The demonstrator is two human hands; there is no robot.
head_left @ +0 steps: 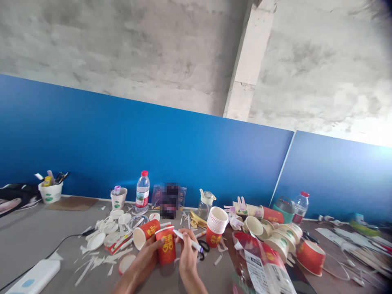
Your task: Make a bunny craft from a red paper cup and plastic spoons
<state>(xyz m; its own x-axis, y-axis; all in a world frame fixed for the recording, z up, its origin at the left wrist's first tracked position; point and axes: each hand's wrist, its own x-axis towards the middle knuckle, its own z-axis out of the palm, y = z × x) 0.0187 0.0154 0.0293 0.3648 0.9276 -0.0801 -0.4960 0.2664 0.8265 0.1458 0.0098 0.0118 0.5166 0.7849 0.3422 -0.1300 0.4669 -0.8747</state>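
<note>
My left hand is wrapped round an upside-down red paper cup with gold characters, held just above the grey table. My right hand pinches a white pen with a purple end, its shaft lying across the top of the cup. Another red cup lies on its side right behind my left hand.
White paper scraps and round discs litter the table to the left. A stack of red cups, black scissors, a water bottle, a cup sleeve bag and several tipped cups stand around. A blue partition backs the table.
</note>
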